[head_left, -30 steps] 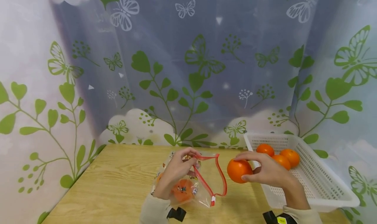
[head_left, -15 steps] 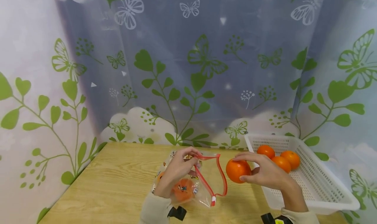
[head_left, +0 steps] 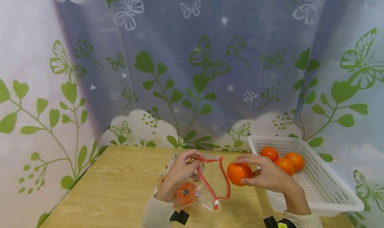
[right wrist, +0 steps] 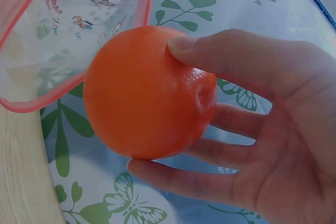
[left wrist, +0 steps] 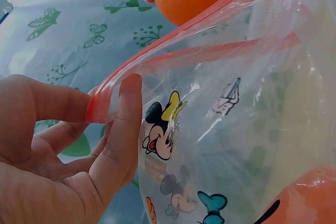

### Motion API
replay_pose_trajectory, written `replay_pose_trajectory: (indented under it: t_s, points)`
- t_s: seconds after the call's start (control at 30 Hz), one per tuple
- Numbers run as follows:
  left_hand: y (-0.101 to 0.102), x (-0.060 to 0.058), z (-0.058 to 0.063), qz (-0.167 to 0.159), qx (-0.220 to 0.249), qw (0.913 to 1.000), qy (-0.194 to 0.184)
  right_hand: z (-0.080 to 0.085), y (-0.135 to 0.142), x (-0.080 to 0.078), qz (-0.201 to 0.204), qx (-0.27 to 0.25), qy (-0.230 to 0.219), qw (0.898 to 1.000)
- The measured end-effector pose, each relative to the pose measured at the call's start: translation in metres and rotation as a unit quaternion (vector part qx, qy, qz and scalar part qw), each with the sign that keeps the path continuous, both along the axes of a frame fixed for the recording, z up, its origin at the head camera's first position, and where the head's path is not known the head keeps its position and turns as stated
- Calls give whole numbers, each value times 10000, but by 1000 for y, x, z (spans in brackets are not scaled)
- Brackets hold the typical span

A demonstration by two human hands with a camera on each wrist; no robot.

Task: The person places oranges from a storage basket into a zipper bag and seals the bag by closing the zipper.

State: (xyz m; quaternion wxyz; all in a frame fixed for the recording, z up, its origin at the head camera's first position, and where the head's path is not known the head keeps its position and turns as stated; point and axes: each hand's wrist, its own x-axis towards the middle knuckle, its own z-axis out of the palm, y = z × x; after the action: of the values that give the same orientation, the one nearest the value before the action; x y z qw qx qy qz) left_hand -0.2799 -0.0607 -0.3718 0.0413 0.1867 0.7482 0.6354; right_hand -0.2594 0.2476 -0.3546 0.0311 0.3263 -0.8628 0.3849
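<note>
At the middle of the table, my left hand (head_left: 181, 169) pinches one corner of a clear zip bag (left wrist: 210, 124) between thumb and fingers. The bag has a red zip edge and cartoon prints, and its mouth gapes toward the right. Inside it lies an orange (head_left: 185, 193), seen through the plastic; a bit of orange colour also shows left of my wrist. My right hand (head_left: 268, 174) grips another orange (right wrist: 147, 93), thumb on one side and fingers on the other. That orange is just right of the bag's mouth, outside it.
A white perforated plastic basket (head_left: 324, 184) stands at the right of the table, with several oranges (head_left: 285, 166) in its back left part. The wood-grain table (head_left: 120, 181) reaches back to a curtain (head_left: 168, 71) printed with leaves and butterflies.
My right hand has shifted slightly left with its orange, closer to the bag's mouth. The left hand and the bag have stayed in place.
</note>
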Motion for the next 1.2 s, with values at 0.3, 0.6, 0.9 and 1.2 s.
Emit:
replay_pose_trajectory:
  t_s: [0.3, 0.6, 0.9, 1.2]
  points:
    - [1, -2, -1, -11, -16, 10000, 40, 3, -2, 2, 49, -26, -11, 10000]
    - [-1, -2, -6, -16, 8, 9999, -145, -4, -10, 2, 57, 70, 44, 9999]
    - [-1, -3, -7, -7, 17, 10000, -75, -2, -13, 1, 40, 186, 225, 9996]
    - [0, -3, -3, -30, 35, 10000, 5, 3, -19, 3, 134, 194, 327, 9992]
